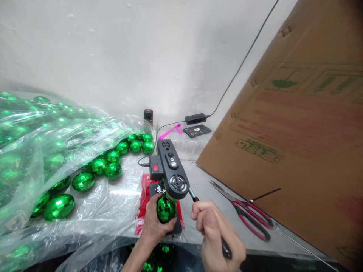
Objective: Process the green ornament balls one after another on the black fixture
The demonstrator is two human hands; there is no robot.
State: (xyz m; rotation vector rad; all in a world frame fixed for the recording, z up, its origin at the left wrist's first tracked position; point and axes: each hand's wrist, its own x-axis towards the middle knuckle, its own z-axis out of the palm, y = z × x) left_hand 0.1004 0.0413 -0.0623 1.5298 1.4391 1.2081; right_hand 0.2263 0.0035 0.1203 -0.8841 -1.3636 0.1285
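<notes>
Under the round end of a black device (pixel 173 170) sits a green mirrored ball (pixel 166 210), gripped between the thumb and fingers of my left hand (pixel 154 221). The device has a side box with a red switch and stands on a dark base over red plastic. My right hand (pixel 217 234) is wrapped around the black handle of a metal rod (pixel 193 194), which reaches up to the device's right side. Where the rod's tip meets the device is hidden.
Many green balls (pixel 83 181) lie at the left, partly under clear plastic (pixel 113 204). Red-handled scissors (pixel 255 219) lie at the right, beside a large cardboard box (pixel 297 124). Behind stand a phone (pixel 197 130), a power adapter (pixel 195 118) and a dark cylinder (pixel 148 115).
</notes>
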